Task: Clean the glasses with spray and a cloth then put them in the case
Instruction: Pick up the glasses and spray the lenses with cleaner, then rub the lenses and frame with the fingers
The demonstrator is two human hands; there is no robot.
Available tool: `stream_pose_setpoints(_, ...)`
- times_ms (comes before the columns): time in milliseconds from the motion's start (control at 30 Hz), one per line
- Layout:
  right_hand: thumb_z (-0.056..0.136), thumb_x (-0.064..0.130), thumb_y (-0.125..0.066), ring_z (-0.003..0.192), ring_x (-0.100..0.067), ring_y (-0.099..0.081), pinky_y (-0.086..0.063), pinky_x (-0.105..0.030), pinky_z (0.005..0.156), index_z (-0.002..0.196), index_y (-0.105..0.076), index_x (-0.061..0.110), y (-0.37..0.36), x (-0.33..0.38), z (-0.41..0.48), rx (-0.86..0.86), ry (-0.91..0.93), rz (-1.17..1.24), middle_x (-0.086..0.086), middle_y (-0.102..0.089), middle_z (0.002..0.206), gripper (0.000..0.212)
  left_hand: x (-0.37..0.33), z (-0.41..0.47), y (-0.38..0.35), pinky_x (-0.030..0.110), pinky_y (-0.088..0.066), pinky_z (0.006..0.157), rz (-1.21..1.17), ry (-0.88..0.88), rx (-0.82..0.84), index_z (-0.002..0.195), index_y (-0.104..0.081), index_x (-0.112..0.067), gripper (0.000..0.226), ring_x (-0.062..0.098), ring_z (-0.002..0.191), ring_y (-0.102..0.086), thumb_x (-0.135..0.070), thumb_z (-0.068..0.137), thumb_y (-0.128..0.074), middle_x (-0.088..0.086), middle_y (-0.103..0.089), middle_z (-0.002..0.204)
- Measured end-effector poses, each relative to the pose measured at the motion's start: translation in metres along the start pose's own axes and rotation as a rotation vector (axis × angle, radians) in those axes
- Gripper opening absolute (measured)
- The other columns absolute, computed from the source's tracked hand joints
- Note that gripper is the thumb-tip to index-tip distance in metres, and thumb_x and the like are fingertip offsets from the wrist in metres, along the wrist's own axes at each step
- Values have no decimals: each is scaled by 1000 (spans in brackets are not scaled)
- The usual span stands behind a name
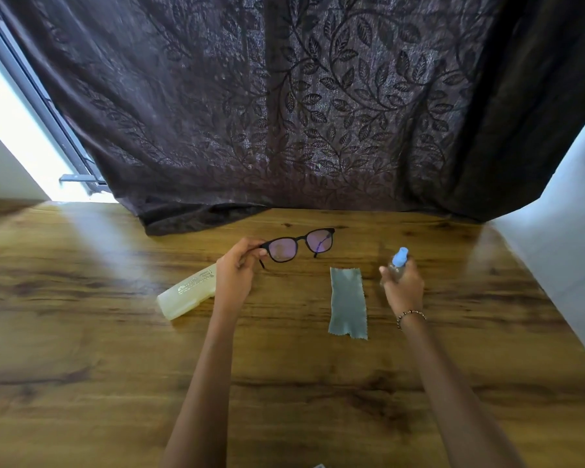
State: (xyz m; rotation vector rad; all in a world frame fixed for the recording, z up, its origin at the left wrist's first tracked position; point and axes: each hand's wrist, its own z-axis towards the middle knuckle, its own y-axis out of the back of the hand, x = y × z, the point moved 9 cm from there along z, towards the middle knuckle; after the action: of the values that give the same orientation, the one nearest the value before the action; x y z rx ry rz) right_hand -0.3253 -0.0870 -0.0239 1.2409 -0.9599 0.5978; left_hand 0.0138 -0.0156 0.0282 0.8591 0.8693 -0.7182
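Note:
Black-framed glasses [299, 244] with purple-tinted lenses are held up above the wooden table [81, 332]. My left hand [235, 271] pinches them at their left corner, by the hinge. My right hand [402, 285] grips a small clear spray bottle [398, 263] with a light blue top, to the right of the glasses. A grey-green cleaning cloth [348, 304] lies flat on the table between my hands. A pale yellow translucent glasses case [184, 295] lies shut on the table just left of my left wrist.
A dark leaf-patterned curtain [301, 113] hangs behind the table and drapes onto its far edge. A white wall [568, 238] borders the table's right side. A bright window with a grey frame [48, 113] sits at the far left.

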Motion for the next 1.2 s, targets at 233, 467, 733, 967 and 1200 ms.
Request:
stream_pose_setpoints(233,84,9,-68,99,-28,-61,-46,-29,70,126,-48,7,5,-9,-1,14,-96,56,-8,-60,105,47,-3,-2,1,23,-52,77,-49,17,2,96,-65,-20,24,6,87,-65,1,89,-58,-13,-69,91)
stream_pose_setpoints(467,84,15,-64,93,-19,-52,-45,-28,75,107,-52,12,30,64,-41,-345,443,-289,-6,-56,102,26,-2,-1,0,22,-51,75,-39,34,-3,96,-67,-17,18,7,84,-65,-2,89,-59,-12,-69,89)
stream_pose_setpoints(733,93,42,-52,101,-23,-56,-52,-31,71,105,-60,8,-80,49,-40,185,328,-608,-5,-58,107,37,-8,-2,0,20,-49,74,-33,11,9,94,-65,-21,24,2,83,-64,1,88,-57,-15,-68,87)
stream_pose_setpoints(967,91,20,-57,74,-18,-62,-46,-25,55,81,-60,11,-80,41,-34,155,221,-374,-3,-65,79,14,-7,-1,1,17,-51,71,-25,15,12,93,-64,-23,24,-2,80,-65,1,88,-60,-18,-68,86)
stream_pose_setpoints(1200,92,18,-59,68,5,-63,-45,-7,54,90,-55,18,-25,65,-65,-62,112,320,11,-64,80,5,-12,3,-9,8,-48,64,-32,28,26,94,-62,-23,14,-9,74,-63,-9,91,-61,-20,-65,82)
